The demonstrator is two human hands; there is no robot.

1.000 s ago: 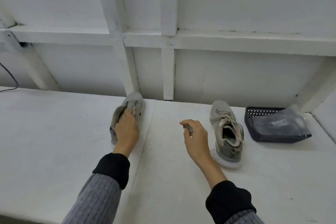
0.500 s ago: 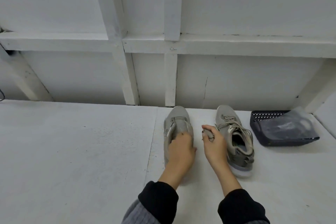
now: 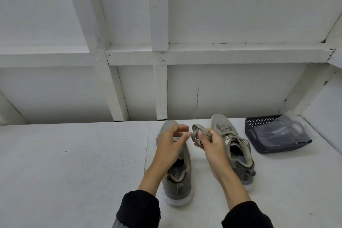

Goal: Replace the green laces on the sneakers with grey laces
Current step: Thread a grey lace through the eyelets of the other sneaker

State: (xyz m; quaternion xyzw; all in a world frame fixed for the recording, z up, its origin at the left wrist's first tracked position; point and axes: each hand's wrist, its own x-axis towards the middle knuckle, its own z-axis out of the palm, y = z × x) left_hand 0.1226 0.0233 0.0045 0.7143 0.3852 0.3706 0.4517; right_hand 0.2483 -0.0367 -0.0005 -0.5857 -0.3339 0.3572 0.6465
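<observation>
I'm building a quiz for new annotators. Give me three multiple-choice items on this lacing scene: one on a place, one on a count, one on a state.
1. Where is the dark basket?
A. Right of both sneakers
B. Between them
C. Left of them

2. How many sneakers are on the table?
A. One
B. Two
C. Three

3. Which hand holds the bundled lace?
A. Left
B. Right
C. Neither

Answers:
1 A, it sits beyond the laced sneaker.
2 B, the laced one and the unlaced sneaker.
3 B, the right hand grips it; the left hand only reaches.
</observation>
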